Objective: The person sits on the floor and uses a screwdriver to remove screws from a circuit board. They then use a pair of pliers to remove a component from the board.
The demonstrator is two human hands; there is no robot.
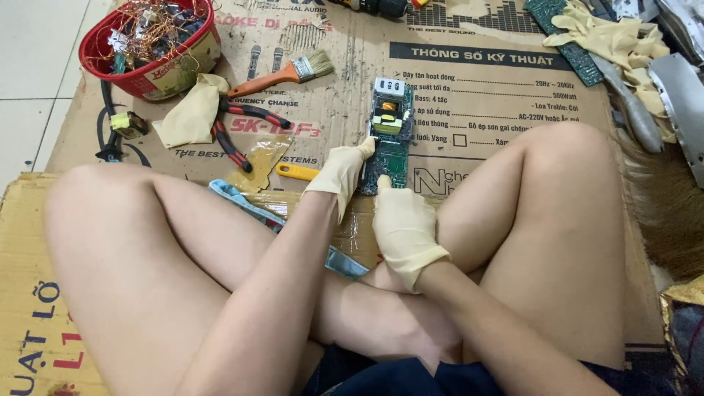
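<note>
A long green circuit board [390,132] with a yellow transformer and a white end lies on the flattened cardboard [484,95] between my knees. My left hand [341,172], in a cream rubber glove, grips the board's left edge near its lower half. Wearing the same kind of glove, my right hand [403,227] rests just below the board, its thumb touching the board's near end. Both forearms reach out over my crossed legs.
A red bowl [158,73] of copper wire scrap stands far left. An orange-handled paintbrush [282,73], red-and-black pliers [238,125], a loose cream glove [192,110] and a yellow handle [297,172] lie left of the board. More gloves [616,40], another green board [565,33] and metal parts sit far right.
</note>
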